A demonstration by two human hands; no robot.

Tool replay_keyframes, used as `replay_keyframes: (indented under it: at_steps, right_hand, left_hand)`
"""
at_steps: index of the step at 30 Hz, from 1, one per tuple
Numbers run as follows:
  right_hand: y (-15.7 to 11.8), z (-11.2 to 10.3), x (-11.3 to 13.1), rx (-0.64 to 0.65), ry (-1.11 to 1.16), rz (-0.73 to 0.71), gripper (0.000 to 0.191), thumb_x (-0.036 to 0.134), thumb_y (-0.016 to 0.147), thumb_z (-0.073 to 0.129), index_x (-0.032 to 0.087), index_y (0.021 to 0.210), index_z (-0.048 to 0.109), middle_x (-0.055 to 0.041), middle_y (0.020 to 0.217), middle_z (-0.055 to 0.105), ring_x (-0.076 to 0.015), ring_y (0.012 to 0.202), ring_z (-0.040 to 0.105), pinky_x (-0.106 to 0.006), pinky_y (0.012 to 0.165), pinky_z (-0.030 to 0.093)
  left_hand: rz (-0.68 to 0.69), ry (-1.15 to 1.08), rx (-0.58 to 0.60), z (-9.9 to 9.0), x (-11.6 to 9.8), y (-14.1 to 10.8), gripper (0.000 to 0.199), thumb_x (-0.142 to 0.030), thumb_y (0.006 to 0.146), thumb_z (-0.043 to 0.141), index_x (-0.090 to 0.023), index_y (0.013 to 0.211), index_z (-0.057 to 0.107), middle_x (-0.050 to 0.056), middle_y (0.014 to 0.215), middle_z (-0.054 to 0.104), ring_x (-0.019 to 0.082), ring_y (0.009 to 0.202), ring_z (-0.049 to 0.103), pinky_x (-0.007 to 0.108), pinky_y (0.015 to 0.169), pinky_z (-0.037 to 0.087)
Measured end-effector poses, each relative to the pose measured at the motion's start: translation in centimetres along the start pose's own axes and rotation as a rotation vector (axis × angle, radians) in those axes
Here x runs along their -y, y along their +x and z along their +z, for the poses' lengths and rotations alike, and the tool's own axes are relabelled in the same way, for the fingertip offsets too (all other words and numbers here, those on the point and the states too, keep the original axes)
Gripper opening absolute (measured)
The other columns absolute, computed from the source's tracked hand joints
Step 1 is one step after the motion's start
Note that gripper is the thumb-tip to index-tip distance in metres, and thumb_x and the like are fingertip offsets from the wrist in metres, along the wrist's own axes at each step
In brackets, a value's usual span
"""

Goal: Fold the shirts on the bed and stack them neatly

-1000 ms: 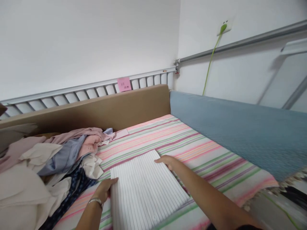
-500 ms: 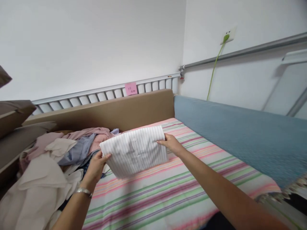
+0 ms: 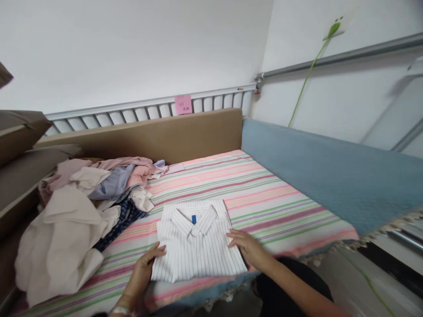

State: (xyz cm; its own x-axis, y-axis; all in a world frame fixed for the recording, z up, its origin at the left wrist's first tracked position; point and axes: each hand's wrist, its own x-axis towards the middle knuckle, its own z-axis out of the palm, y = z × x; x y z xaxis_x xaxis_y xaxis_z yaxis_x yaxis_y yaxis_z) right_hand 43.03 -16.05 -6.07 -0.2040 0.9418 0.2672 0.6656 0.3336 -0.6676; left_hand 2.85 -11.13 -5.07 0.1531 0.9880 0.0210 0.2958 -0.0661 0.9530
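A folded white shirt with thin dark stripes (image 3: pixel 198 259) lies flat near the front edge of the striped bedspread (image 3: pixel 280 198). Its collar faces up and shows a small blue label (image 3: pixel 194 219) inside the neck. My left hand (image 3: pixel 147 262), a silvery band on its wrist, rests at the shirt's left edge with fingers stretched out. On the other side, my right hand (image 3: pixel 246 246) lies with spread fingers on the shirt's right edge. Neither hand grips the cloth.
A heap of loose clothes (image 3: pixel 69 224) fills the left of the bed, beside stacked cushions (image 3: pixel 20 136). A brown padded board (image 3: pixel 198 134) runs along the back in front of a white radiator (image 3: pixel 115 118). Blue fabric (image 3: pixel 313 163) covers the right side. A green cord (image 3: pixel 307 77) hangs from the socket.
The shirt has come down from the air onto the bedspread near me, now with its collar side up. Both hands have let go of its edges. The view has tilted down.
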Motion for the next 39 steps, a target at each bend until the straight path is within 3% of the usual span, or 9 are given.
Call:
replay_keyframes:
  at_steps: [2, 5, 8, 11, 16, 22, 30, 36, 39]
  right_hand:
    - [0.6, -1.2, 0.1, -0.044, 0.092, 0.099, 0.036, 0.009, 0.075, 0.036, 0.022, 0.079, 0.069, -0.0051, 0.106, 0.069, -0.0188, 0.107, 0.059, -0.040, 0.095, 0.044]
    - [2.4, -2.6, 0.4, -0.159, 0.189, 0.314, 0.029, 0.016, 0.075, 0.041, 0.019, 0.087, 0.067, -0.0059, 0.097, 0.071, -0.0189, 0.094, 0.064, -0.036, 0.087, 0.048]
    - [5.1, -2.6, 0.6, -0.206, 0.172, 0.510, 0.026, 0.023, 0.077, 0.047, 0.017, 0.094, 0.065, -0.0061, 0.096, 0.071, -0.0178, 0.091, 0.065, -0.029, 0.082, 0.049]
    - [7.8, -1.5, 0.8, -0.218, 0.103, 0.605, 0.028, 0.027, 0.076, 0.051, 0.016, 0.099, 0.063, -0.0076, 0.098, 0.070, -0.0181, 0.091, 0.064, -0.028, 0.081, 0.047]
    - [9.7, -0.5, 0.9, -0.213, 0.011, 0.652, 0.022, 0.035, 0.071, 0.058, 0.019, 0.085, 0.065, -0.0074, 0.091, 0.070, -0.0218, 0.084, 0.064, -0.032, 0.074, 0.045]
    - [8.9, -0.3, 0.1, -0.287, 0.016, 0.602, 0.021, 0.033, 0.080, 0.048, 0.019, 0.083, 0.062, -0.0033, 0.085, 0.069, -0.0162, 0.078, 0.062, -0.025, 0.068, 0.042]
    - [8.7, 0.5, -0.2, -0.243, -0.119, 0.629, 0.013, 0.026, 0.078, 0.052, 0.020, 0.083, 0.062, -0.0018, 0.083, 0.067, -0.0148, 0.075, 0.060, -0.024, 0.064, 0.037]
    - [8.1, -0.2, -0.6, -0.253, 0.016, 0.713, 0.029, 0.031, 0.077, 0.053, 0.015, 0.101, 0.060, -0.0091, 0.098, 0.067, -0.0182, 0.089, 0.061, -0.026, 0.075, 0.041]
    - [8.1, -0.5, -0.5, -0.193, 0.078, 0.753, 0.027, 0.036, 0.077, 0.054, 0.014, 0.088, 0.064, -0.0106, 0.093, 0.068, -0.0208, 0.088, 0.062, -0.028, 0.074, 0.041]
  left_hand:
    - [-0.044, -0.007, -0.054, -1.2, -0.7, 0.3, 0.026, -0.036, 0.064, 0.061, -0.023, 0.084, 0.071, 0.008, 0.107, 0.069, 0.027, 0.114, 0.055, 0.045, 0.107, 0.032]
    - [-0.087, 0.036, -0.249, -2.1, -1.9, 1.5, 0.037, -0.040, 0.061, 0.060, -0.017, 0.090, 0.067, 0.011, 0.101, 0.070, 0.027, 0.100, 0.062, 0.044, 0.098, 0.042]
    - [-0.117, 0.143, -0.314, -1.2, -2.9, 3.7, 0.042, -0.043, 0.060, 0.060, -0.014, 0.090, 0.064, 0.013, 0.095, 0.070, 0.027, 0.094, 0.063, 0.039, 0.089, 0.046]
    - [-0.171, 0.226, -0.320, 0.4, -3.8, 6.3, 0.038, -0.045, 0.059, 0.061, -0.013, 0.079, 0.065, 0.011, 0.076, 0.070, 0.028, 0.084, 0.064, 0.038, 0.077, 0.047]
    - [-0.200, 0.358, -0.342, 1.7, -4.7, 9.2, 0.027, -0.043, 0.061, 0.061, -0.016, 0.056, 0.059, 0.005, 0.055, 0.060, 0.025, 0.070, 0.060, 0.032, 0.067, 0.040]
    - [-0.147, 0.377, -0.267, 2.7, -3.9, 9.7, 0.037, -0.046, 0.077, 0.042, -0.016, 0.074, 0.062, 0.002, 0.073, 0.066, 0.017, 0.071, 0.057, 0.024, 0.065, 0.040]
    - [-0.254, 0.553, -0.336, 4.0, -2.1, 10.7, 0.029, -0.040, 0.077, 0.043, -0.017, 0.078, 0.061, 0.015, 0.082, 0.068, 0.027, 0.081, 0.061, 0.033, 0.071, 0.040]
    - [-0.303, 0.571, -0.381, 3.1, -2.1, 9.3, 0.050, -0.048, 0.078, 0.043, -0.012, 0.111, 0.053, 0.016, 0.103, 0.067, 0.026, 0.095, 0.061, 0.033, 0.080, 0.043]
    - [-0.347, 0.584, -0.309, 2.4, -2.1, 9.2, 0.052, -0.052, 0.075, 0.046, -0.009, 0.101, 0.060, 0.020, 0.099, 0.068, 0.029, 0.093, 0.063, 0.035, 0.078, 0.045]
